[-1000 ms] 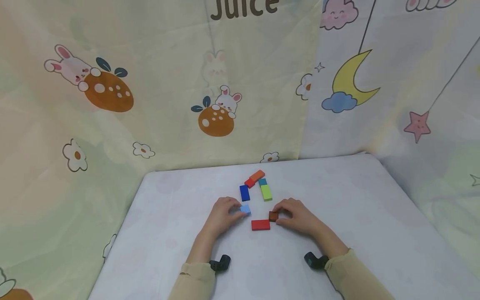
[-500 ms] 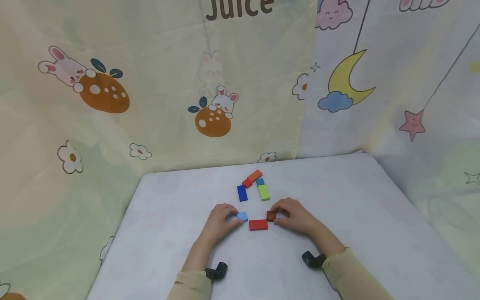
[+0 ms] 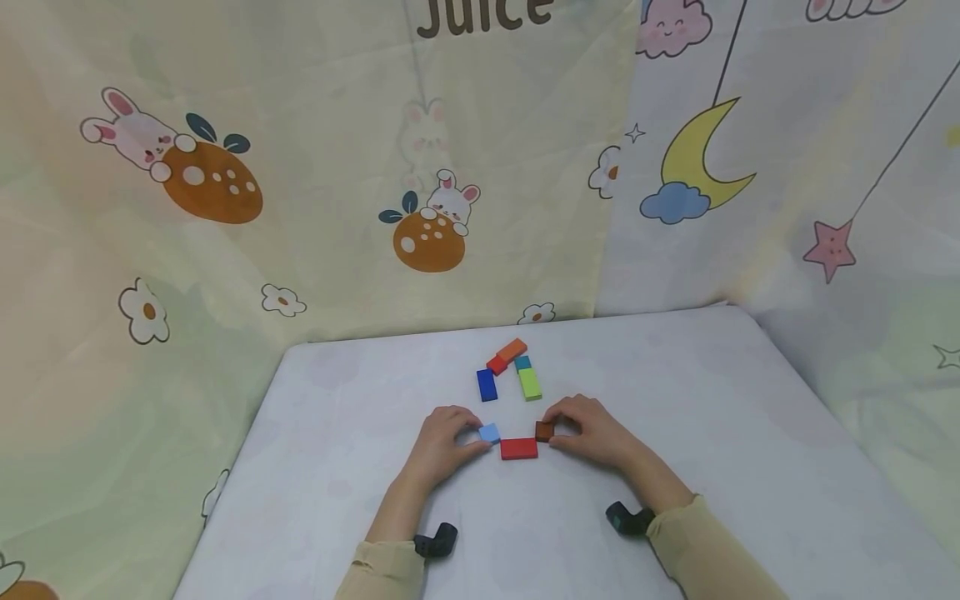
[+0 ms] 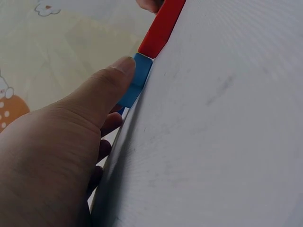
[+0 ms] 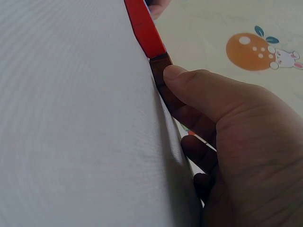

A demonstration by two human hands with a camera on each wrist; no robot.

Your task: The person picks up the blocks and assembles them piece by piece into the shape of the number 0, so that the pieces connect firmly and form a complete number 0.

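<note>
My left hand [image 3: 442, 443] pinches a small light blue block [image 3: 490, 433] between thumb and fingers. That block meets the left end of a long red block [image 3: 519, 449], as the left wrist view shows at the red block's corner [image 4: 158, 35]. On the other side, my right hand [image 3: 588, 429] pinches a brown block [image 3: 544, 431] at the red block's right end. In the right wrist view the brown block [image 5: 162, 68] touches the red one. All three lie on the white table. Each thumb covers part of the block it holds.
Beyond the hands lie a dark blue block [image 3: 487, 385], a lime green block [image 3: 530, 384], a teal block [image 3: 522, 362], a small red block [image 3: 497, 365] and an orange block [image 3: 513, 350]. A printed cloth [image 3: 337, 208] hangs behind the white table [image 3: 360, 375].
My left hand has brought the light blue block nearer to me, then slightly right against the red block's left end. My right hand stays at the brown block.
</note>
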